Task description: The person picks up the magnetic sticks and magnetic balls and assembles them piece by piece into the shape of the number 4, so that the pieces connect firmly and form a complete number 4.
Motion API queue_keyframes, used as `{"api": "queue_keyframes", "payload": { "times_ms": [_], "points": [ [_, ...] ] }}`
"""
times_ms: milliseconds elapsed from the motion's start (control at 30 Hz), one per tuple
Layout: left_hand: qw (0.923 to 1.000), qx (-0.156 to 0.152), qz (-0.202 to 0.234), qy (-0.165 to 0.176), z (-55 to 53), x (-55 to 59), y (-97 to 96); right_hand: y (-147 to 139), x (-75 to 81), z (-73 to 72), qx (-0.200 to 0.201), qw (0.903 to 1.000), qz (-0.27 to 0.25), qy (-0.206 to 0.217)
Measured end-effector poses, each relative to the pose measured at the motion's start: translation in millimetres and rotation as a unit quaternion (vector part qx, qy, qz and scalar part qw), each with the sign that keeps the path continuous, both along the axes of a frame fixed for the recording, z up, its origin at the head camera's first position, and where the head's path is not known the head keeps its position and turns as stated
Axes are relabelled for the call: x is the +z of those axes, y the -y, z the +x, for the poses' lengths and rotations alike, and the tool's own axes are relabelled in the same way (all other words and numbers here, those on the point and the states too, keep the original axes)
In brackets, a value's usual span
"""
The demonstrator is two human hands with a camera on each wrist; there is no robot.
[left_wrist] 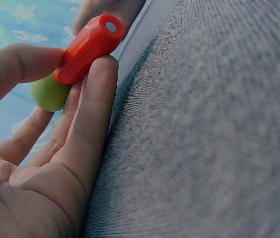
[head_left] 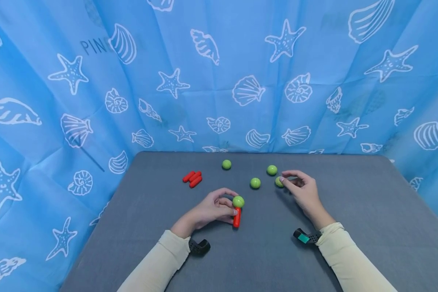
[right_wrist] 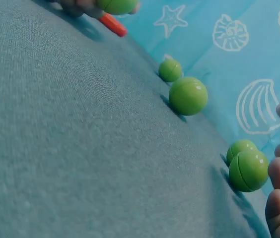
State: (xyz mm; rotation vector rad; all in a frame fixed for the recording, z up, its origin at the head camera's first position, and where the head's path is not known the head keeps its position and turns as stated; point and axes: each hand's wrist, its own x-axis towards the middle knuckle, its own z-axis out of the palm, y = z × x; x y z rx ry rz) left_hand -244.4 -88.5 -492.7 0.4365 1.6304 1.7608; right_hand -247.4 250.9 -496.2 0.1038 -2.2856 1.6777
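My left hand (head_left: 213, 209) pinches a red rod (head_left: 237, 219) between thumb and fingers, above the grey cloth. A green ball (head_left: 238, 201) sits at the rod's far end. In the left wrist view, the rod's (left_wrist: 88, 49) free end shows a round silvery spot. My right hand (head_left: 304, 190) hovers at the right with its fingers loosely bent. Its fingertips (right_wrist: 278, 171) are right beside another green ball (right_wrist: 249, 171), which rests on the cloth and is partly covered by the hand in the head view.
Several more green balls lie on the grey table (head_left: 263, 251): one (head_left: 255, 183) between the hands, one (head_left: 271, 170) behind the right hand, one (head_left: 226, 164) near the back. Several red rods (head_left: 192, 178) lie grouped at left. A blue seashell-print curtain (head_left: 219, 81) hangs behind the table.
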Motion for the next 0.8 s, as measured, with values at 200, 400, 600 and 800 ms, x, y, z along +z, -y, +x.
{"api": "queue_keyframes", "payload": {
  "times_ms": [200,400,600,800],
  "points": [
    [1.0,0.006,-0.002,-0.008,-2.3,-1.4,0.1,-2.6,-2.8,-2.1,0.024,0.9983,0.041,0.034],
    [0.9998,0.01,-0.016,-0.012,-2.4,-0.7,0.3,0.1,2.0,1.6,0.046,0.9938,0.093,0.039],
    [0.9998,0.008,-0.018,-0.007,-2.9,-2.2,1.3,-0.4,-0.7,2.5,0.049,0.9932,0.102,0.031],
    [0.9998,0.008,-0.016,0.0,-4.3,-7.6,2.1,-0.6,-6.9,1.3,0.047,0.9931,0.103,0.032]
  ]
}}
